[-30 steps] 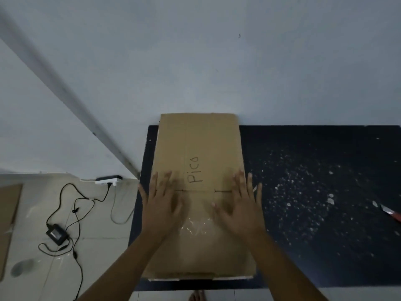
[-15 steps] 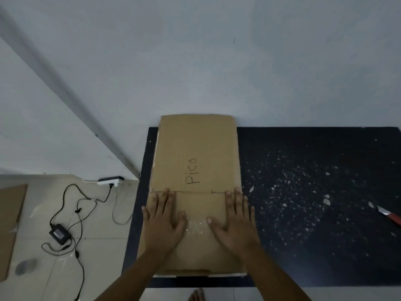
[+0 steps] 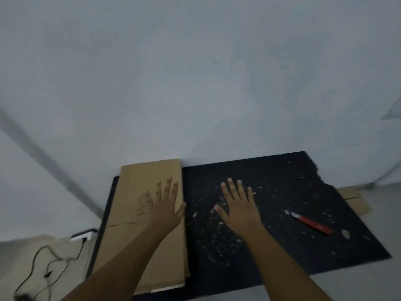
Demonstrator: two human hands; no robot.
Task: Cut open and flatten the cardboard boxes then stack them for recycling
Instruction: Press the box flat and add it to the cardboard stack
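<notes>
No legible text anywhere.

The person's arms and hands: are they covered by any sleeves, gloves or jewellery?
No. The left hand and the right hand wear no gloves, rings or watch, and both forearms are bare down to the frame edge; no sleeve is visible.

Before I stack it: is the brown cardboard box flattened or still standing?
Flattened: the brown cardboard box lies as a thin sheet on the black mat.
</notes>
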